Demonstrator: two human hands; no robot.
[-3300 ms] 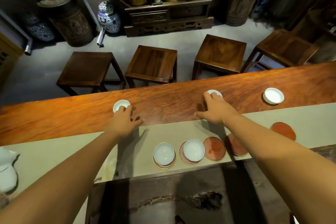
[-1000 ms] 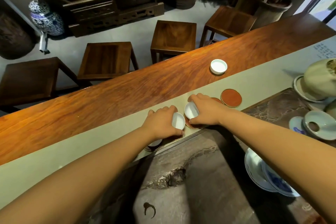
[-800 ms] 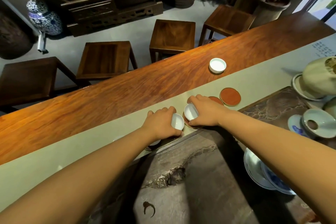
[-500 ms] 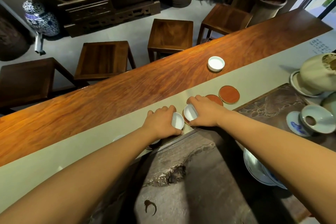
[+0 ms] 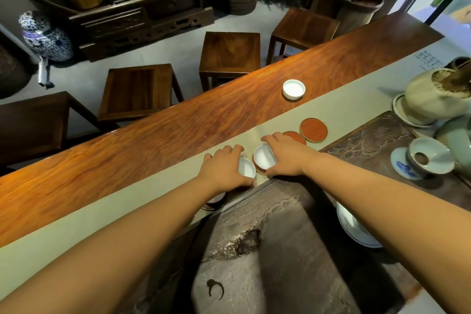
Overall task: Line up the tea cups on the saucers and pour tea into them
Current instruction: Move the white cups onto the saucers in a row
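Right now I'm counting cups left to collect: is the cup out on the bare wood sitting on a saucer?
No, the lone cup sits directly on the wooden table, apart from the red saucers on the runner.

The left hand [image 5: 224, 169] covers most of a saucer [image 5: 212, 202]; the blue-rimmed plate [image 5: 356, 233] lies half under the right forearm
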